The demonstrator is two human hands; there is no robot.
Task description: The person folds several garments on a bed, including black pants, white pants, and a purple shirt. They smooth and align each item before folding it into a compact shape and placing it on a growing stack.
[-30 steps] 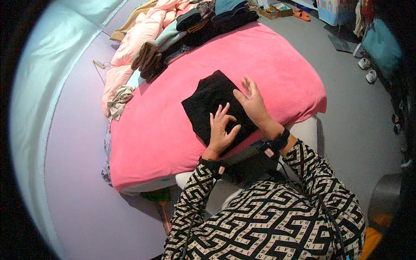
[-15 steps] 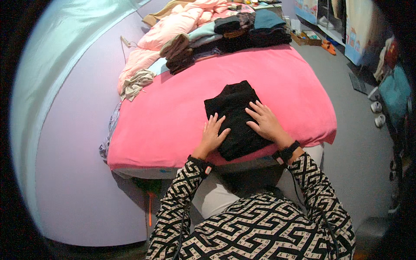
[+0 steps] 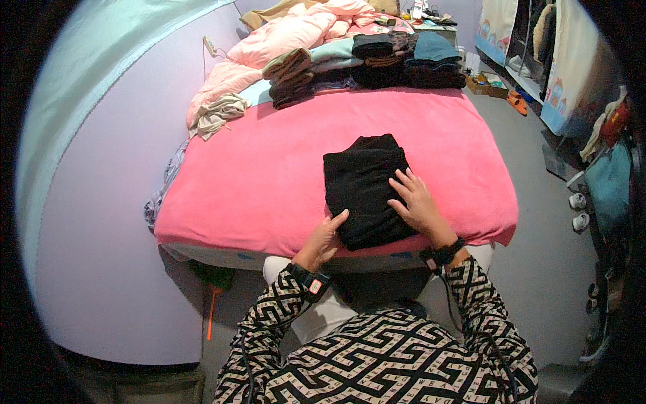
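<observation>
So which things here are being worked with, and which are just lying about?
Being worked with:
- folded black garment
- left hand at its near-left edge
- right hand on its right side
- pink cover beneath

Lying about:
- folded clothes
- crumpled beige cloth
- pale pink quilt
- orange slippers

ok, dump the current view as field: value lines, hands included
garment: black folded garment, lying on pink cover
left hand: thumb on garment's near-left corner; fingers' grip unclear
right hand: fingers spread on garment's right side
far end: folded clothes, crumpled peach quilt
floor right: white shoes, orange slippers
</observation>
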